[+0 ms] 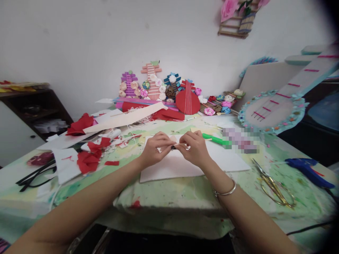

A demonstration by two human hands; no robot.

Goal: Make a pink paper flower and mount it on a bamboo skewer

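Note:
My left hand [155,150] and my right hand [194,148] meet at the middle of the table, fingertips pinched together on a small pale piece of paper [174,140]. Both hands hover just above a white sheet [190,164] lying flat on the paint-stained table [169,197]. A silver bangle [225,192] circles my right wrist. What the piece looks like is mostly hidden by my fingers.
Gold scissors [275,187] and a blue glue gun [307,171] lie at the right. A green-handled tool [215,140] sits behind my right hand. Red paper scraps [90,157] and black cables [34,176] lie at the left. Paper flower and guitar crafts [169,91] line the back wall.

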